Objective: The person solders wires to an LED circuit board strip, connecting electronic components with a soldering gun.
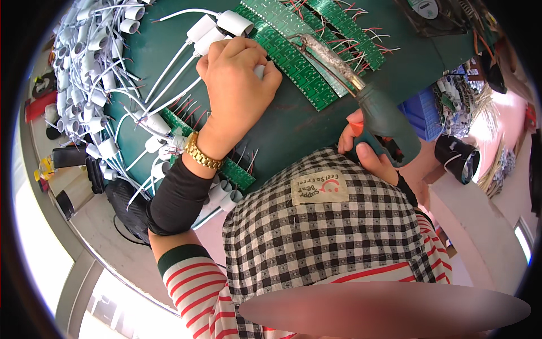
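Observation:
My left hand is closed, knuckles up, over the far middle of the table. A bit of a white plastic cylinder shows between its thumb and fingers; the rest of it is hidden. Right beside the fingers lie white cabled sockets, their cords trailing to the left. My right hand grips a soldering gun with a dark green handle, one finger at its orange trigger. The gun's metal barrel points away to the left, its tip above green circuit board strips with red and white wires.
Many white cabled sockets are heaped along the left side. More board strips lie under my left forearm. A fan stands at the far right edge of the green table, and a blue crate is beyond its right edge.

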A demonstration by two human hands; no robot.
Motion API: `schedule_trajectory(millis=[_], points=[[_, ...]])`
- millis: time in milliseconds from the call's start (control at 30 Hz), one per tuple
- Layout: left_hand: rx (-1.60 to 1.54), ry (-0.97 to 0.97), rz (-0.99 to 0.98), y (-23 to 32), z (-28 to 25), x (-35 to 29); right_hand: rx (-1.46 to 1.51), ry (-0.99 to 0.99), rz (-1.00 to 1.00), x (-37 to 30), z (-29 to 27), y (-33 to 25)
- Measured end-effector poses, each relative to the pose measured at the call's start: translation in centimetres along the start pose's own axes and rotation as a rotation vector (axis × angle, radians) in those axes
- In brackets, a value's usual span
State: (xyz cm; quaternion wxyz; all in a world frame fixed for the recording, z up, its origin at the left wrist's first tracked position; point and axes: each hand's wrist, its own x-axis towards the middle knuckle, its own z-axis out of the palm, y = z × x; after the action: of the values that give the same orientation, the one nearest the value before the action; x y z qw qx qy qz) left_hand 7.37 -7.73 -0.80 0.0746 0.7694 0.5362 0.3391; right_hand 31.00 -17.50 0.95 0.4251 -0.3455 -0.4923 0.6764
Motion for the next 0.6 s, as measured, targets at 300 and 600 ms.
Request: schedule_trajectory(millis=[300,600], points=[[0.019,-0.001,0.001,0.2,0.1,0.2,-0.282,0.057,0.164,-1.3,-0.7,0.6],[0.020,-0.018,-0.052,0.3,0.3,0.0,-0.363,-0.061,0.202,-1.4,-0.7,0.3]])
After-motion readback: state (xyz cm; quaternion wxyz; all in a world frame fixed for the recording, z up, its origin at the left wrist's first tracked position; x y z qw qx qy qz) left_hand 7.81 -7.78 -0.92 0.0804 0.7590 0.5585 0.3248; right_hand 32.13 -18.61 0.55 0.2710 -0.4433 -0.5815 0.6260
